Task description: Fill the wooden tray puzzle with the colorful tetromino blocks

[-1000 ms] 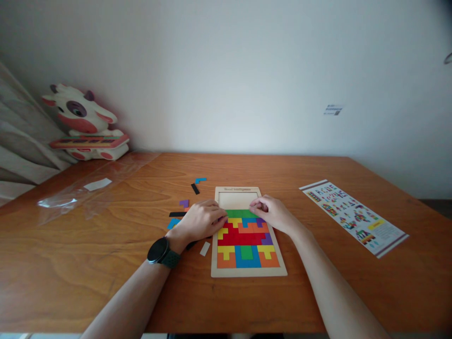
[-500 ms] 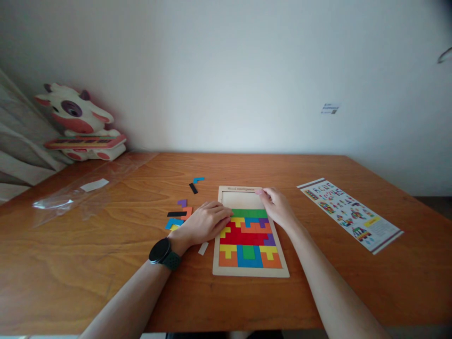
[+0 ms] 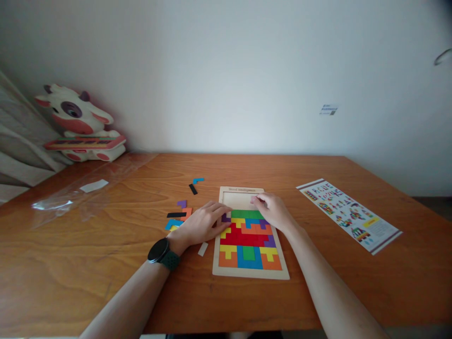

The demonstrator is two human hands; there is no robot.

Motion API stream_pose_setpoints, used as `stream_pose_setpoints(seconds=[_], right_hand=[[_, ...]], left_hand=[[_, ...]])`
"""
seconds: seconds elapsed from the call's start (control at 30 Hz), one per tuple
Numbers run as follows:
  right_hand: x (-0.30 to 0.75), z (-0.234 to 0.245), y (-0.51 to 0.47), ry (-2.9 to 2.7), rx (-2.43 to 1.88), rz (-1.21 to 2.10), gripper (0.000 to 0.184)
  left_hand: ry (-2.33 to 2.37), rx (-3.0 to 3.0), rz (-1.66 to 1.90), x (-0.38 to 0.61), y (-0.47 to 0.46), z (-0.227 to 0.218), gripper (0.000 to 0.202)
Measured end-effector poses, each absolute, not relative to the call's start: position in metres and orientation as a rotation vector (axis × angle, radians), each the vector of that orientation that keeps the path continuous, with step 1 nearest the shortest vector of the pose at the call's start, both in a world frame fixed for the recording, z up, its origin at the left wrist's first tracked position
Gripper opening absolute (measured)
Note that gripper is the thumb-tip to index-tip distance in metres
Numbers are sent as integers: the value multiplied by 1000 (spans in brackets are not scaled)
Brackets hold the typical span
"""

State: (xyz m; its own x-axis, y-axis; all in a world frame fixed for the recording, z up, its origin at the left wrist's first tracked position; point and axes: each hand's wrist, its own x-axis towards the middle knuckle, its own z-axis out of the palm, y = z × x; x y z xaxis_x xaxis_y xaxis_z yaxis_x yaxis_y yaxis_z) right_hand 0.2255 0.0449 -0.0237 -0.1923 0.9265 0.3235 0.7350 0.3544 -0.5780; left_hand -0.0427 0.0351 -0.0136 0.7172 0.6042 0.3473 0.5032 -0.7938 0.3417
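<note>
The left hand (image 3: 202,225) lies flat, fingers loosely extended, and a purple piece (image 3: 226,218) now shows at its fingertips, at the left edge of the puzzle board (image 3: 250,274), where none showed half a second ago. The right hand (image 3: 273,211) has come back from the board's far corner to the green row (image 3: 247,214), fingers curled; I cannot tell whether they pinch anything. Loose pieces (image 3: 178,215) lie on the bench (image 3: 106,263) just left of the left hand.

Purple piece (image 3: 226,218) newly at left hand (image 3: 201,225)
</note>
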Motion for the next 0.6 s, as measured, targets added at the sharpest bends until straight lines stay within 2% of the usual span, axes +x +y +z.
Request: stream_pose_setpoints(seconds=[0.17,0.3,0.43,0.6], right_hand=[[210,-19,37,-2081,-1228,475,26],[206,-23,36,-2082,-1275,420,24],[210,-29,41,-2009,-1405,298,31],[213,-33,45,-1936,-1418,372,41]], left_hand=[[956,2717,717,-47,40,-10,31],[1234,2686,836,-64,52,-2,25],[1746,2527,858,-91,66,2,25],[1997,2203,756,-120,80,-7,27]])
